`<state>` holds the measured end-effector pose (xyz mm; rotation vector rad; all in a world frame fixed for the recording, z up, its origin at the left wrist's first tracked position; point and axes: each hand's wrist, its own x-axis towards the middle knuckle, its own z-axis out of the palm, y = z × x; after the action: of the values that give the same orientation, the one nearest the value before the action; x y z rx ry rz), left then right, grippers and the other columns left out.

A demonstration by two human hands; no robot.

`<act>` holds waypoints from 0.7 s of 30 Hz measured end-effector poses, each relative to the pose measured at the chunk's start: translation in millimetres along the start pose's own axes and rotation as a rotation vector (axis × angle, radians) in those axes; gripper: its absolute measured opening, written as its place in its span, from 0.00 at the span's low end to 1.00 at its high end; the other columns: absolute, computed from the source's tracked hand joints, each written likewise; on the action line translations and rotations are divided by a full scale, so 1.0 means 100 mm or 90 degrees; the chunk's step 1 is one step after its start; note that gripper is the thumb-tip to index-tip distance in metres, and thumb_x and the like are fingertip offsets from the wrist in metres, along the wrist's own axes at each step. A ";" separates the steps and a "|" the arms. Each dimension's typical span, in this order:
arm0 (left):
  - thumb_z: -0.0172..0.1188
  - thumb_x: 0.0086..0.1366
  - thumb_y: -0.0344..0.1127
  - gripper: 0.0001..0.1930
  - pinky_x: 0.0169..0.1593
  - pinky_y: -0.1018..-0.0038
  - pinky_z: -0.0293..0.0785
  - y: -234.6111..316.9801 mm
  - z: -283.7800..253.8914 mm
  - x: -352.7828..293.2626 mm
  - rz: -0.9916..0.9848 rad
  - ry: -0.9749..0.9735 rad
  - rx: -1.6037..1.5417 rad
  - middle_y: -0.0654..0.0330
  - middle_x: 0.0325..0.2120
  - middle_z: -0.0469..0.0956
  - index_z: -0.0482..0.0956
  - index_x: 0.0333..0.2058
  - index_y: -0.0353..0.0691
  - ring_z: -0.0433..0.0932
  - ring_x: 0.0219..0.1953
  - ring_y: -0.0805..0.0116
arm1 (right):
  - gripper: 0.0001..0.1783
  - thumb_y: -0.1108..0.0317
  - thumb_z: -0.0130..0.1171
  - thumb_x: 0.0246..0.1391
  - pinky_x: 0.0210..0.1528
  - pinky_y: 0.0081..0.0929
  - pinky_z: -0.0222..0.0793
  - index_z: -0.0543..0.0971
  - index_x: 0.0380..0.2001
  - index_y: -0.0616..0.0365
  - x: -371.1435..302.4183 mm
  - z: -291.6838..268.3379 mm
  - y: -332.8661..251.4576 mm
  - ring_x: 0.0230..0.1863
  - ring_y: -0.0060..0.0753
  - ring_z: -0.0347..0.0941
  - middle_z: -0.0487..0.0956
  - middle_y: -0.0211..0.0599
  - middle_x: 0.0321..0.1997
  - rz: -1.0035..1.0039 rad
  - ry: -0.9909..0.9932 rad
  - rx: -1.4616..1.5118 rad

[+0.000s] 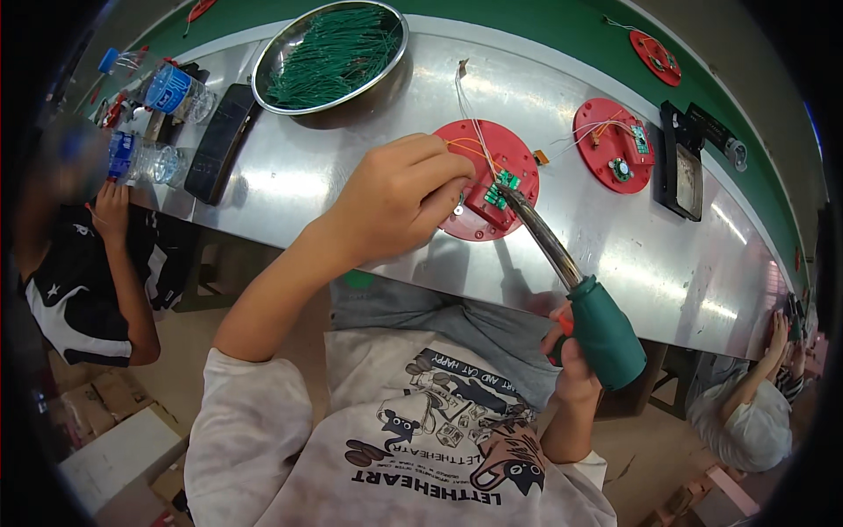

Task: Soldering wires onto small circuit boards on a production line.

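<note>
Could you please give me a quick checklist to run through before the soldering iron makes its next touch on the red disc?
1. Left hand steadies the red disc on the steel bench: ok.
2. Right hand has a closed grip on the soldering iron: ok.
3. Iron tip sits at the small green board: ok.
4. Left fingertips well away from the hot tip: not ok, very close.
5. Loose wires away from the iron shaft: cannot tell.
6. Second red disc out of the way: ok.
</note>
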<state>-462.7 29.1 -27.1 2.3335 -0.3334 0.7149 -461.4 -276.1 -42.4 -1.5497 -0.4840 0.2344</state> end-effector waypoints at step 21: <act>0.63 0.56 0.26 0.04 0.34 0.64 0.75 -0.04 -0.01 -0.02 -0.006 -0.007 -0.026 0.55 0.27 0.78 0.81 0.32 0.36 0.78 0.30 0.55 | 0.27 0.62 0.59 0.58 0.22 0.23 0.66 0.72 0.54 0.71 0.04 -0.05 -0.08 0.18 0.29 0.72 0.77 0.47 0.38 0.046 -0.013 0.027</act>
<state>-463.2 32.6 -30.0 2.3000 -0.3384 0.6853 -457.1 -279.0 -33.2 -1.5260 -0.4367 0.3150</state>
